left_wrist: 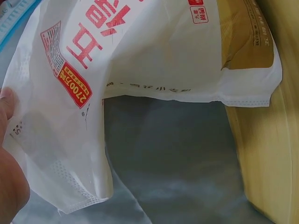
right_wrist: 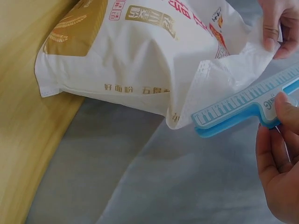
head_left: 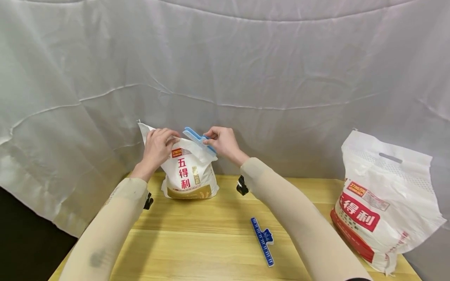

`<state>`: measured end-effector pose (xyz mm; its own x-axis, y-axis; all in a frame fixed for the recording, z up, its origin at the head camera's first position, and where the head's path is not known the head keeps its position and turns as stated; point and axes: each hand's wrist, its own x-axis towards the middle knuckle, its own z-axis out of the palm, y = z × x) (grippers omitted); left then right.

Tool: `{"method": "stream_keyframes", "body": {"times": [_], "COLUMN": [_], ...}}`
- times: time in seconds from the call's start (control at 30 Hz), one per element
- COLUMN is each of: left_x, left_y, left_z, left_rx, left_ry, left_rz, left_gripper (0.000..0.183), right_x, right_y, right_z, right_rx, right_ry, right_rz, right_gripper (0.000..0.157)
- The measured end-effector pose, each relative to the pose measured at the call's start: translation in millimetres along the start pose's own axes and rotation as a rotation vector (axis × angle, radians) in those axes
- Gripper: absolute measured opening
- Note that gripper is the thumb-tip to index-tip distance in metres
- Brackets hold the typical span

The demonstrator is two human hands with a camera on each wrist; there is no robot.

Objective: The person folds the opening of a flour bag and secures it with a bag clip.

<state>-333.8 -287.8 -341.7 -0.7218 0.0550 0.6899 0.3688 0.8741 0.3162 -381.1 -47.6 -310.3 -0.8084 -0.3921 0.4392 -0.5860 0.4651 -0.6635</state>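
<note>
A white flour bag point(head_left: 202, 183) with red lettering and a gold lower band stands at the back of the table, its top folded over. My left hand point(head_left: 158, 146) grips the folded top on the left side, thumb in front. Between thumb and fingers, my right hand point(head_left: 225, 142) pinches the handle of a light blue sealing clip point(right_wrist: 233, 106). In the right wrist view the clip's long toothed bar lies along the bag's folded top edge. Whether any of the bag sits between the clip's two bars cannot be told.
A second flour bag point(head_left: 390, 199), with a red label and a cut-out handle, leans at the table's right end. A dark blue sealing clip point(head_left: 261, 242) lies on the wooden table point(head_left: 190, 234). Grey cloth point(head_left: 281, 78) hangs close behind the table.
</note>
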Motion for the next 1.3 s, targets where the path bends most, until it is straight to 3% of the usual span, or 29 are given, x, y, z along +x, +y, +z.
{"method": "stream_keyframes", "body": {"times": [0.27, 0.6, 1.3], "left_x": [0.3, -0.2, -4.1], "left_y": [-3.7, -4.7, -0.1], "left_z": [-4.2, -0.1, 4.2], "left_rx": [-0.014, -0.092, -0.081], "left_ry": [-0.006, 0.043, 0.050], "left_rz": [-0.001, 0.039, 0.047], "left_gripper": [0.012, 0.013, 0.010], "right_x": [5, 5, 8], "right_y": [-1, 1, 0], "right_z": [7.3, 14.2, 25.6], "right_rx": [0.009, -0.037, -0.167], "right_ry": [-0.017, -0.050, -0.119], "right_rz": [-0.019, -0.026, -0.050], "right_gripper": [0.007, 0.006, 0.012]}}
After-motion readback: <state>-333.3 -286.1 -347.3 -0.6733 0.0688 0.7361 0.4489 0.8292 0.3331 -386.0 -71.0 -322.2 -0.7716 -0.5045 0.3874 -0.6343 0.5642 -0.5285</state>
